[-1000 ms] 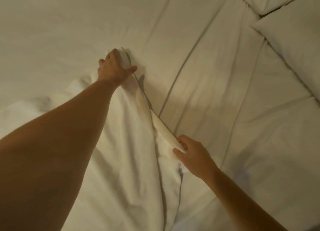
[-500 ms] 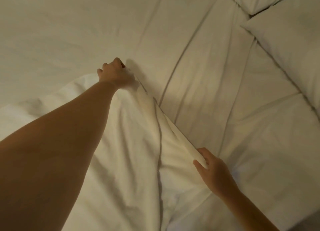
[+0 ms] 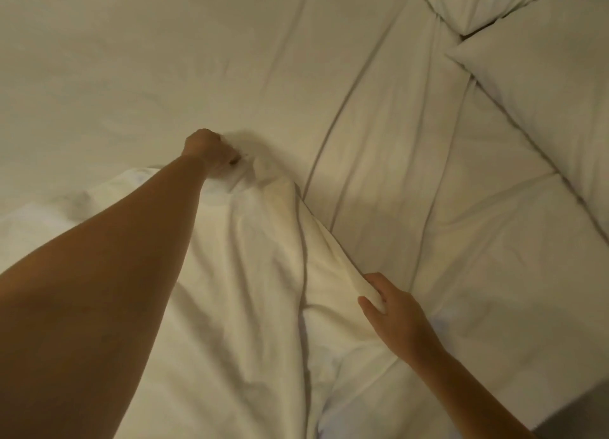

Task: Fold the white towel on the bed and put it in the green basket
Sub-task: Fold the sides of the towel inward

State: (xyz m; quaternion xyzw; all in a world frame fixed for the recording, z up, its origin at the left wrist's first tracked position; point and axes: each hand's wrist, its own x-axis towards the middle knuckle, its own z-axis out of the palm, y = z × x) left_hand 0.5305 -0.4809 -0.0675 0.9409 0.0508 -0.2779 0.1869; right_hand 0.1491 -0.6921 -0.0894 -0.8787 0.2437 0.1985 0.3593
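Note:
The white towel (image 3: 250, 290) lies rumpled across the near part of the bed (image 3: 131, 59), with a raised edge running from upper left to lower right. My left hand (image 3: 209, 151) is stretched far out and closed in a fist on the towel's far corner. My right hand (image 3: 392, 310) pinches the near end of that same edge between thumb and fingers, lifting it slightly off the bedding. The green basket is not in sight.
Two white pillows (image 3: 540, 85) lie at the upper right. Creased white bedding (image 3: 379, 141) spreads right of the towel. A dark strip past the bed's edge (image 3: 580, 409) shows at the bottom right corner.
Both hands have drawn the held towel edge toward me and to the right. My left hand has closed from a flat grip into a fist on the corner.

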